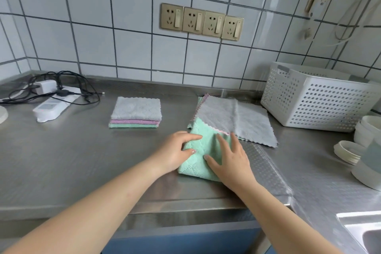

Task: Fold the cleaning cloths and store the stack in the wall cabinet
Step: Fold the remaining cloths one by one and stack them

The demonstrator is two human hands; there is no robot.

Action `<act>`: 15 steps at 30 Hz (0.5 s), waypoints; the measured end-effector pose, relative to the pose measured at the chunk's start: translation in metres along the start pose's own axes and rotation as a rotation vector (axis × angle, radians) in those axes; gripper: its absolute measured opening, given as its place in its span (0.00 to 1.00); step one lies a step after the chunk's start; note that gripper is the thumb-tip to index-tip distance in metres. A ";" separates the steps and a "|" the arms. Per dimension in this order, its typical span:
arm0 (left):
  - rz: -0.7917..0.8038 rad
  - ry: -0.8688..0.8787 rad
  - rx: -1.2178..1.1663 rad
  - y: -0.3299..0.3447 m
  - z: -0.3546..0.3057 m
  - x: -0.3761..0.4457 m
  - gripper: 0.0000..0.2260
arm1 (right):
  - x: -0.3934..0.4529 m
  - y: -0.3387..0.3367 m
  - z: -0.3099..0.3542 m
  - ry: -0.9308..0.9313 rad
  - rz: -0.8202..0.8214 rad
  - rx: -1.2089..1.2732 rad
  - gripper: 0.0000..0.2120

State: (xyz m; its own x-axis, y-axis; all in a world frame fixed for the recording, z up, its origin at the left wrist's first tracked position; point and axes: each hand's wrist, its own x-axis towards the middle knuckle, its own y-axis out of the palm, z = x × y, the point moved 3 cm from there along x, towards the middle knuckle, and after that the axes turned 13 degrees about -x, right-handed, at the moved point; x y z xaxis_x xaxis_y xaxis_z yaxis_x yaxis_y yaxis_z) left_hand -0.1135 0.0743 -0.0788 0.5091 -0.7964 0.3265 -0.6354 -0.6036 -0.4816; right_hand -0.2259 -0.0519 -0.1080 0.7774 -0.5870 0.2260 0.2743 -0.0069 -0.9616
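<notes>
The steel bench point(82, 161) fills the lower view below a tiled wall with a row of four sockets point(202, 21). Taking the white perforated basket point(315, 99) at the bench's right rear as landmark: just left of it, nearly touching, lies a pile of unfolded cloths point(237, 119) with a grey one spread flat on top and pink and green edges peeking out beneath. In front of that pile, partly tucked under its near edge, is the green cloth point(198, 163), folded. Further left of the basket sits a neat folded stack point(136, 112), grey over pink over green. Far left, well apart from the basket, are a white power strip point(51, 107) and tangled black cables point(68, 86).

The left hand point(175, 150) rests on the green cloth's left edge, fingers lightly bent, gripping nothing. The right hand point(231, 159) lies flat on it, fingers spread straight.
</notes>
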 end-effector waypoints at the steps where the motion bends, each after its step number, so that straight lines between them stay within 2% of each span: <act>1: -0.030 0.016 -0.028 -0.007 0.000 -0.001 0.17 | 0.001 -0.003 0.001 0.025 -0.018 0.150 0.35; 5: -0.199 -0.014 -0.162 -0.052 0.014 -0.001 0.18 | 0.018 -0.011 0.017 0.034 0.005 0.591 0.33; 8: -0.213 -0.029 -0.111 -0.077 0.021 -0.003 0.18 | 0.034 -0.005 0.033 0.023 0.101 0.832 0.25; 11: -0.226 -0.089 -0.066 -0.111 0.036 -0.002 0.19 | 0.063 0.010 0.065 0.040 0.162 0.894 0.20; 15: -0.231 -0.181 -0.061 -0.153 0.052 0.017 0.19 | 0.109 0.014 0.107 0.009 0.170 0.871 0.20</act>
State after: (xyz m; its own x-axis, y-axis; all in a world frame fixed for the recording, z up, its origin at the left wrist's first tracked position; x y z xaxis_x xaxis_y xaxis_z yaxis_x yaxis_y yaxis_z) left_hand 0.0220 0.1552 -0.0417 0.7359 -0.6216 0.2683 -0.5219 -0.7733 -0.3600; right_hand -0.0770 -0.0291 -0.0800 0.8431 -0.5308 0.0861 0.4921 0.6971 -0.5214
